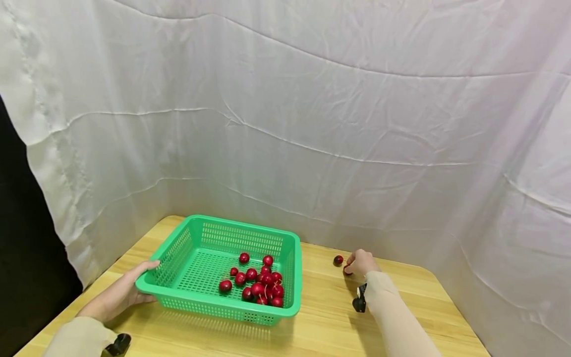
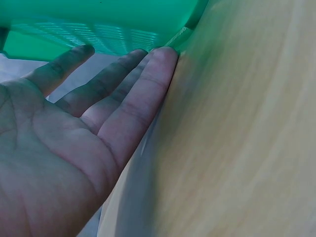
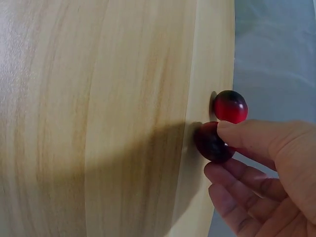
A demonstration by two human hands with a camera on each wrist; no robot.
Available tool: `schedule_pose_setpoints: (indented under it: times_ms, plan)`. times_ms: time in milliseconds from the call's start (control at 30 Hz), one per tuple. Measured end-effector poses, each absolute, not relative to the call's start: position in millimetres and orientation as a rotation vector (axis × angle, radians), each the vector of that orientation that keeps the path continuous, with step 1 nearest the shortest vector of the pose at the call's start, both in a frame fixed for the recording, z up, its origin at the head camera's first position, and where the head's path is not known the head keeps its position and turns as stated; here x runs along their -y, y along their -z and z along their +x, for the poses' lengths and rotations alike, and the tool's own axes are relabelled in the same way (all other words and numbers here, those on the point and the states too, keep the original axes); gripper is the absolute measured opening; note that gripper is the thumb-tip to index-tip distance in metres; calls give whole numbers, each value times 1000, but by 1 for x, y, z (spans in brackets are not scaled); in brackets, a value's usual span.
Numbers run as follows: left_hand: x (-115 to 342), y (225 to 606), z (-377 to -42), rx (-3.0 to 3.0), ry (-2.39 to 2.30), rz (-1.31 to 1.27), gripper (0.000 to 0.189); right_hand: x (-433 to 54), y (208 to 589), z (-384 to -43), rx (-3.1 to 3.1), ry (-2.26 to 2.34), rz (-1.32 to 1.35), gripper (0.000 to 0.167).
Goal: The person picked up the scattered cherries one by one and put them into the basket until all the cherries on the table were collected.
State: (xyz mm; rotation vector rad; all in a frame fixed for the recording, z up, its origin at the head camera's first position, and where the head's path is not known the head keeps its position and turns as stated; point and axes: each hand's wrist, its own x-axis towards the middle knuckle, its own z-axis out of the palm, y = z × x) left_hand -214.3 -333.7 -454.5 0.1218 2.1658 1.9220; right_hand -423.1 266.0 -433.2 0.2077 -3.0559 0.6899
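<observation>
A green plastic basket (image 1: 232, 310) with slotted walls stands on the left part of the wooden table. Several dark red cherries (image 1: 257, 289) lie in its right half, some with stems. At the basket's left end my left hand (image 1: 129, 290) holds the rim, one digit over the top and the other fingers beneath it. The left wrist view shows these fingers (image 2: 133, 103) nearly straight, their tips against the basket wall. My right hand (image 1: 362, 263) pinches a dark cherry (image 3: 212, 142) between thumb and fingers at the table's far side. Another cherry (image 3: 230, 106) lies right beside it.
The wooden table (image 1: 325, 307) has rounded far corners. White cloth (image 1: 312, 124) hangs behind and to both sides, close to the table's far edge. A dark gap (image 1: 27, 223) shows at the far left.
</observation>
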Motion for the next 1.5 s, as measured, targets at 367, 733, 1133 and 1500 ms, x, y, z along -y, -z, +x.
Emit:
schedule_pose_setpoints:
  times_ms: [367,733,1133,1500]
  plan:
    - [335,455,-215,-2165,-1913,147,80,-264,436,-422,3026,-687,207,19]
    - [334,456,-215,-2156,-1905,137,82,-266,438,-413,2992,-723,235,18]
    - [336,457,-216,-2162,-1913,112,80,-263,432,-406,2939,-784,274,16]
    - [338,458,-215,-2159,-1907,176,79,-255,426,-397,2904,-855,295,17]
